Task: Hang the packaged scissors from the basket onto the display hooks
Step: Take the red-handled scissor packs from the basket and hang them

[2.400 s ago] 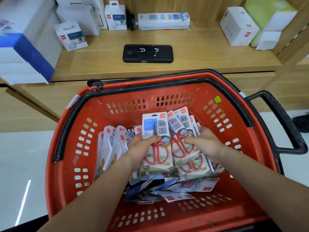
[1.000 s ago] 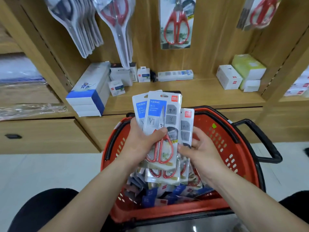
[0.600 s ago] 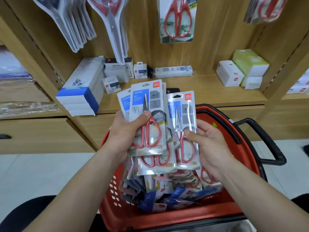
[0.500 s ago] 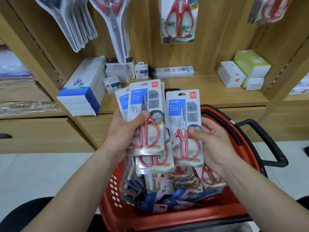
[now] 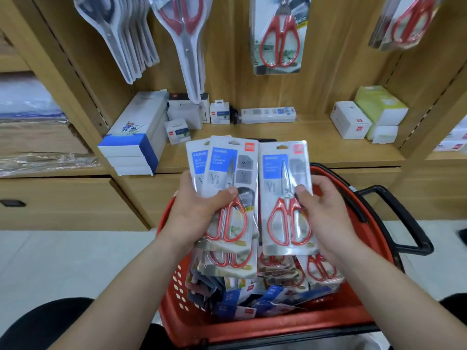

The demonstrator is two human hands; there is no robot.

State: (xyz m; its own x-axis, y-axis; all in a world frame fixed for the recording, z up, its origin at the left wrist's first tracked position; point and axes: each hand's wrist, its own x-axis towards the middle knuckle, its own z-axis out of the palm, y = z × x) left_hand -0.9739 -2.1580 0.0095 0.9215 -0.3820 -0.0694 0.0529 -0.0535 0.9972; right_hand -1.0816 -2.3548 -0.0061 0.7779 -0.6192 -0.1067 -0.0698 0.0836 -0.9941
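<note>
My left hand (image 5: 199, 213) grips a fanned stack of packaged red-handled scissors (image 5: 227, 183) above the red basket (image 5: 336, 314). A single pack of the same scissors (image 5: 285, 198) is held upright in my right hand (image 5: 326, 218), just right of the stack. More packs (image 5: 273, 286) lie piled in the basket below. On the wooden back wall above hang matching red scissors packs (image 5: 278, 36), with another group (image 5: 406, 24) at the upper right. The hooks themselves are hidden behind the hanging packs.
Long grey scissors packs (image 5: 123, 39) and long red-handled ones (image 5: 187, 41) hang at the upper left. The wooden shelf (image 5: 303, 142) holds white boxes (image 5: 136, 137), a power strip box (image 5: 267, 115) and a green box (image 5: 379, 107). The basket's black handle (image 5: 401, 221) juts right.
Both hands lifted packs out of the basket and raised them toward the shelf. My right hand has drawn one pack off the stack, to the right.
</note>
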